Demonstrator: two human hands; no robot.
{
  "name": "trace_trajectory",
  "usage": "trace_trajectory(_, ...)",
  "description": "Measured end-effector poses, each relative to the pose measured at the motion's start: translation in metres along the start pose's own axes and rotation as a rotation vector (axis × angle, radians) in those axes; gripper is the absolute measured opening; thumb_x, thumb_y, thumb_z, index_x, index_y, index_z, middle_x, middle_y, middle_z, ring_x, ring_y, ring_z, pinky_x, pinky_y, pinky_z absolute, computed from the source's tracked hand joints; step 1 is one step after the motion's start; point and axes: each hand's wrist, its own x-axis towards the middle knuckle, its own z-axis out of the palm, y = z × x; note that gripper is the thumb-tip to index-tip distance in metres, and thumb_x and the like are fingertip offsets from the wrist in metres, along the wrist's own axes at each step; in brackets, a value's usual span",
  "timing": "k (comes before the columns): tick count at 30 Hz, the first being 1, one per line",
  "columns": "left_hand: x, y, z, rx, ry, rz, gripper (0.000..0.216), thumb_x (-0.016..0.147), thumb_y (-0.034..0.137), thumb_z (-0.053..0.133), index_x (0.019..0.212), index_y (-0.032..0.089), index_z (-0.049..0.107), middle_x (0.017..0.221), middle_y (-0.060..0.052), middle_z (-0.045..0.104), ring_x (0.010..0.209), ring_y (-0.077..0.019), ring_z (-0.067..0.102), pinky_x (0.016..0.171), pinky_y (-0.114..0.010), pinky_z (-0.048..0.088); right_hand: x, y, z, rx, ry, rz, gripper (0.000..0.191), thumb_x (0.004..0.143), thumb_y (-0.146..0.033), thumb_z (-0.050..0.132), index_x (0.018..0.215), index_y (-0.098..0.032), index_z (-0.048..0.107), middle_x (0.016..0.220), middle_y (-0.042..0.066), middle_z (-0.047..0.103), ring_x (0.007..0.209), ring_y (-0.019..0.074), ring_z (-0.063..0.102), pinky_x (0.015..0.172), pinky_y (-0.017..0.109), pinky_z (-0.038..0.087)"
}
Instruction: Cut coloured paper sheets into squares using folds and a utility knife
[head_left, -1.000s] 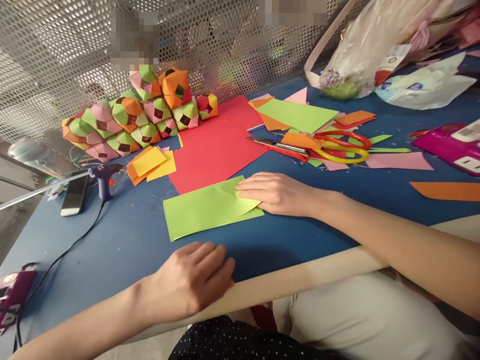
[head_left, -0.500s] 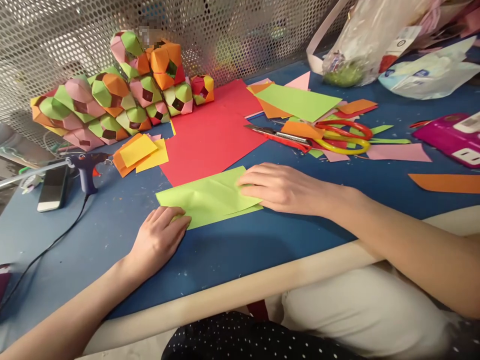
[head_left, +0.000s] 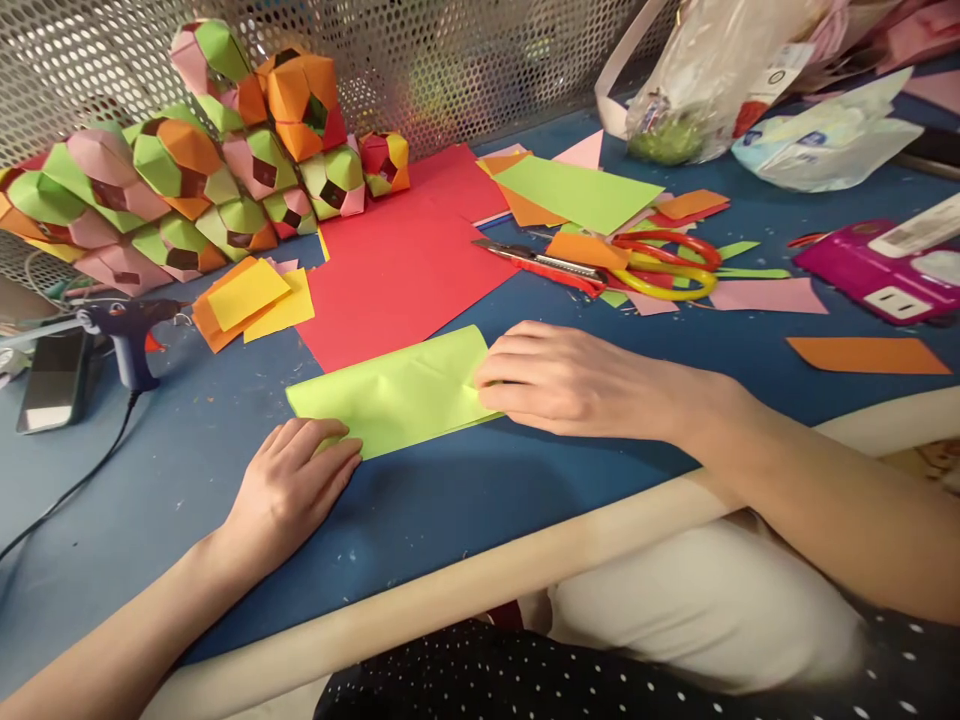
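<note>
A folded sheet of light green paper (head_left: 397,392) lies on the blue table (head_left: 465,500) in front of me. My left hand (head_left: 289,487) rests with its fingers stretched flat on the sheet's near left corner. My right hand (head_left: 570,380) lies over the sheet's right end, fingers together and pinching its edge. Part of the paper lies over a large red sheet (head_left: 405,265) behind it.
A stack of folded paper balls (head_left: 187,170) stands at the back left against a perforated metal screen. A glue gun (head_left: 127,325) and a phone (head_left: 52,380) lie left. Scissors (head_left: 660,265), a cutter knife (head_left: 547,265), paper scraps, plastic bags and a magenta box (head_left: 877,270) lie right.
My left hand has moved from the table's front edge onto the green sheet's left corner. My right hand has folded the sheet's right end over. The view has tilted down.
</note>
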Motion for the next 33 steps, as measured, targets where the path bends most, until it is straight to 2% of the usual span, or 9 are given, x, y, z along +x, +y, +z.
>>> trace_trajectory(12,-0.001,-0.002,0.0,-0.012,-0.003,0.019,0.017,0.089,0.01,0.061,0.105,0.015,0.062,0.099,-0.009,0.063,0.086,-0.0197,0.06,0.073,-0.035,0.051,-0.004,-0.002,-0.006,0.031,-0.144,0.058,0.037,0.096,-0.007,0.039,0.069,-0.017,0.061,0.073,0.003,0.056,0.071,0.0159,0.046,0.077,0.034,0.035)
trace_trajectory(23,-0.002,-0.002,-0.001,-0.008,-0.013,0.026,0.018,0.088,0.01,0.061,0.106,0.014,0.062,0.1,-0.01,0.063,0.087,-0.02,0.06,0.074,-0.036,0.051,-0.008,-0.001,-0.009,0.133,-0.161,0.117,0.033,0.092,-0.007,0.041,0.077,-0.016,0.068,0.075,0.003,0.057,0.071,0.0164,0.047,0.078,0.035,0.036)
trace_trajectory(33,-0.002,-0.003,-0.002,0.01,-0.008,0.033,0.016,0.09,0.012,0.06,0.106,0.016,0.062,0.098,-0.009,0.063,0.085,-0.0197,0.06,0.072,-0.034,0.051,-0.011,0.003,-0.01,0.248,-0.176,0.137,0.038,0.094,-0.006,0.036,0.083,-0.018,0.07,0.084,0.004,0.062,0.077,0.0167,0.049,0.08,0.035,0.036)
